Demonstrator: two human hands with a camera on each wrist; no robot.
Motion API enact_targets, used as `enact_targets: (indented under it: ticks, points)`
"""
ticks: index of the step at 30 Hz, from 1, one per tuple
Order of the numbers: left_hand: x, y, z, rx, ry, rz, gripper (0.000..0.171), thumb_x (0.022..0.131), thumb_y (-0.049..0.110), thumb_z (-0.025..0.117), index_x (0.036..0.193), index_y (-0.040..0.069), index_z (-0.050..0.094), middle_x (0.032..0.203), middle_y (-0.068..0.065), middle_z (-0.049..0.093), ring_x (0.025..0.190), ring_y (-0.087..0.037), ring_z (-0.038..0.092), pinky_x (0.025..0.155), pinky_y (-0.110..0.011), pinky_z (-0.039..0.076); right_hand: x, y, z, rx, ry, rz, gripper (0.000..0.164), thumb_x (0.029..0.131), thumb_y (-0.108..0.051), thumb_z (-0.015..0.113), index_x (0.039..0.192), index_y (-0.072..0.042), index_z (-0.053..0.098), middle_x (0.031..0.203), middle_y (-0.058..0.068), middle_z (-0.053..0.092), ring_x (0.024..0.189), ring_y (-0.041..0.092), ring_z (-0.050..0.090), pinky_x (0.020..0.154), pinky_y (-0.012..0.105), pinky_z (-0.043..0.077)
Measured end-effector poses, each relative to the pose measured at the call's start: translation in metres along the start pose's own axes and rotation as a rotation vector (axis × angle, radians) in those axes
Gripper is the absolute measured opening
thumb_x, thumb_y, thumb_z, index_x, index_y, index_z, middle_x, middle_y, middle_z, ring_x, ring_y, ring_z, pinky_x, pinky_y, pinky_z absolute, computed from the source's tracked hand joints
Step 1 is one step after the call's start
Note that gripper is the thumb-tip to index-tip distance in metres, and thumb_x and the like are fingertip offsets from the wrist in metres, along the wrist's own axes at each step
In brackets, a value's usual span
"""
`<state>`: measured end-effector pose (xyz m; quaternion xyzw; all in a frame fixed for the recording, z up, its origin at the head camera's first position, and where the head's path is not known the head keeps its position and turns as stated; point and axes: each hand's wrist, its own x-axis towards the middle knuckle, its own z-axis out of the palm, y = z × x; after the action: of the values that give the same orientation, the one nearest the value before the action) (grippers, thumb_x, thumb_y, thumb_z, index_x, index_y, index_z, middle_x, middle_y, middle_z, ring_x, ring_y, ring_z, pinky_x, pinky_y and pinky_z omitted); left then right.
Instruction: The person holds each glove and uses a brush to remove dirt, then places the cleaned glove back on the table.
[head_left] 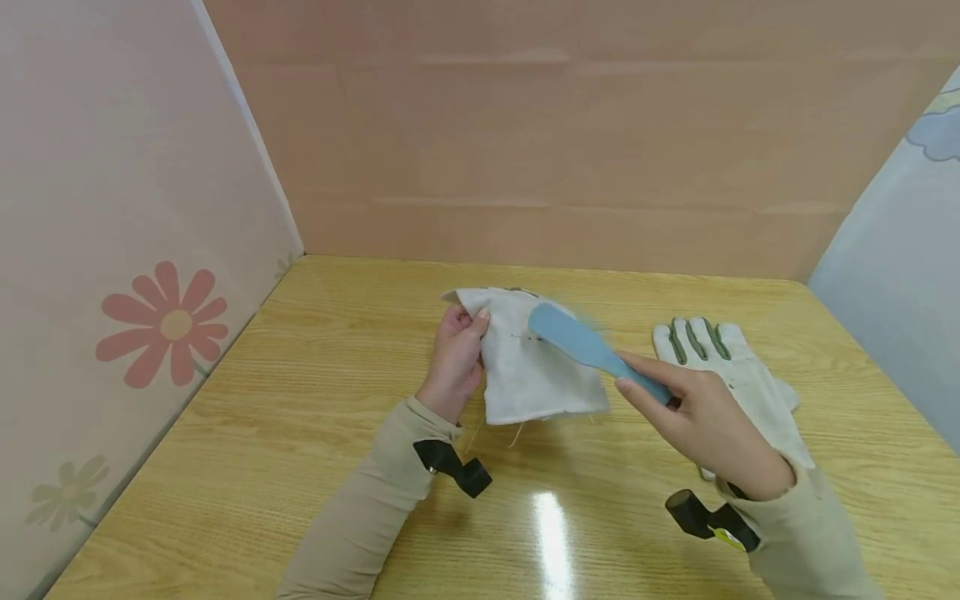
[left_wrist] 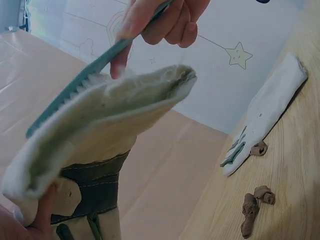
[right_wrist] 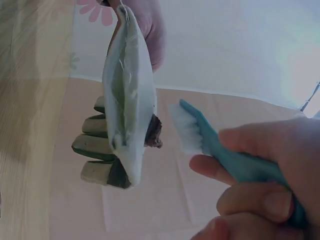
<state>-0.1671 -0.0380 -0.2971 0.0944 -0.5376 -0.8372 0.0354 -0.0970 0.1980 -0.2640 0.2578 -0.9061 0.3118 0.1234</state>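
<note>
My left hand (head_left: 456, 358) grips a white work glove (head_left: 542, 379) by its edge, raised over the table with the cuff opening toward me. The left wrist view shows the cuff mouth, with dark green panels (left_wrist: 97, 182) further along the glove. A blue scrub brush (head_left: 570, 333) with pale bristles is held by the handle in my right hand (head_left: 701, 417). Its head overlaps the cuff in the head view; the right wrist view shows a small gap between the bristles and the cuff. A dark brown lump (right_wrist: 154, 132) clings to the cuff side facing the brush.
Another white and green glove (head_left: 753, 392) lies flat on the wooden table (head_left: 337, 358), at the right. Several brown lumps (left_wrist: 250, 215) rest on the wood near that glove in the left wrist view. A brown-pink wall (head_left: 555, 150) stands behind the table.
</note>
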Motion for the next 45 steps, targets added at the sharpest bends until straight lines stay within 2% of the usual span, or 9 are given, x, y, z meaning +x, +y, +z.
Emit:
enact_targets:
  ticks: [4,8,9,15,28,38,41,43,45]
  points:
    - [-0.001,0.0,0.0,0.009,-0.007,-0.006,0.024,0.097,0.002,0.041,0.12,-0.005,0.043,0.101,-0.007,0.054,0.097,-0.017,0.054,0.092,-0.032,0.044,0.001,-0.001,0.003,0.0,-0.017,-0.025,0.032,0.09,-0.012,0.061,0.121,-0.004,0.062,0.061,-0.007,0.046,0.045,-0.005,0.024,0.04,0.016,0.029]
    - [-0.003,0.001,0.001,0.049,-0.04,-0.012,0.024,0.097,0.002,0.042,0.121,-0.005,0.043,0.103,-0.008,0.055,0.095,-0.016,0.054,0.088,-0.03,0.045,0.002,-0.001,0.003,-0.032,0.008,0.026,0.034,0.091,-0.014,0.061,0.123,-0.002,0.06,0.056,-0.006,0.042,0.044,-0.003,0.022,0.04,0.018,0.028]
    - [-0.004,0.001,0.002,0.058,-0.046,-0.014,0.025,0.097,0.002,0.042,0.122,-0.005,0.042,0.105,-0.01,0.055,0.096,-0.016,0.054,0.088,-0.029,0.045,0.002,-0.001,0.003,-0.04,0.014,0.038,0.035,0.091,-0.015,0.06,0.123,-0.002,0.06,0.053,-0.007,0.036,0.044,-0.003,0.022,0.04,0.019,0.028]
    - [-0.004,0.0,0.002,0.066,-0.06,-0.017,0.028,0.098,0.002,0.041,0.125,-0.005,0.04,0.115,-0.016,0.055,0.103,-0.019,0.054,0.092,-0.031,0.043,0.004,0.002,0.005,-0.031,0.022,0.069,0.035,0.092,-0.016,0.059,0.124,0.0,0.059,0.052,-0.006,0.035,0.044,-0.002,0.022,0.04,0.02,0.028]
    - [-0.004,-0.002,0.002,0.059,-0.069,-0.036,0.025,0.098,0.004,0.041,0.122,-0.004,0.042,0.107,-0.008,0.055,0.095,-0.014,0.054,0.084,-0.026,0.044,0.006,0.007,0.009,-0.041,-0.017,0.124,0.038,0.095,-0.021,0.055,0.126,0.0,0.057,0.052,-0.005,0.034,0.043,0.0,0.022,0.04,0.021,0.027]
    - [-0.005,-0.001,0.002,0.047,-0.079,-0.034,0.025,0.099,0.005,0.04,0.123,-0.001,0.042,0.11,-0.008,0.054,0.099,-0.016,0.054,0.089,-0.03,0.046,0.003,0.0,0.004,0.026,0.098,0.107,0.034,0.093,-0.015,0.057,0.125,-0.004,0.059,0.053,-0.004,0.039,0.042,0.001,0.025,0.038,0.021,0.027]
    - [-0.006,-0.001,0.003,0.048,-0.093,-0.036,0.025,0.099,0.006,0.04,0.124,0.0,0.041,0.11,-0.008,0.054,0.097,-0.015,0.056,0.085,-0.028,0.048,0.002,0.0,0.002,0.041,0.137,0.099,0.033,0.092,-0.012,0.058,0.124,-0.003,0.06,0.056,-0.003,0.048,0.042,0.001,0.03,0.039,0.021,0.028]
    - [-0.007,0.0,0.004,0.05,-0.097,-0.026,0.025,0.099,0.006,0.039,0.124,0.0,0.041,0.11,-0.008,0.054,0.097,-0.015,0.056,0.084,-0.028,0.048,0.001,0.001,0.0,0.064,0.148,0.108,0.033,0.092,-0.011,0.058,0.124,-0.002,0.06,0.063,-0.008,0.056,0.046,-0.002,0.04,0.04,0.02,0.031]
    - [-0.007,0.0,0.004,0.056,-0.089,-0.013,0.025,0.099,0.005,0.039,0.123,-0.001,0.041,0.108,-0.007,0.054,0.096,-0.014,0.055,0.084,-0.027,0.047,-0.001,0.001,-0.002,0.083,0.159,0.13,0.034,0.092,-0.011,0.057,0.125,-0.002,0.059,0.066,-0.013,0.06,0.045,-0.002,0.043,0.039,0.02,0.031]
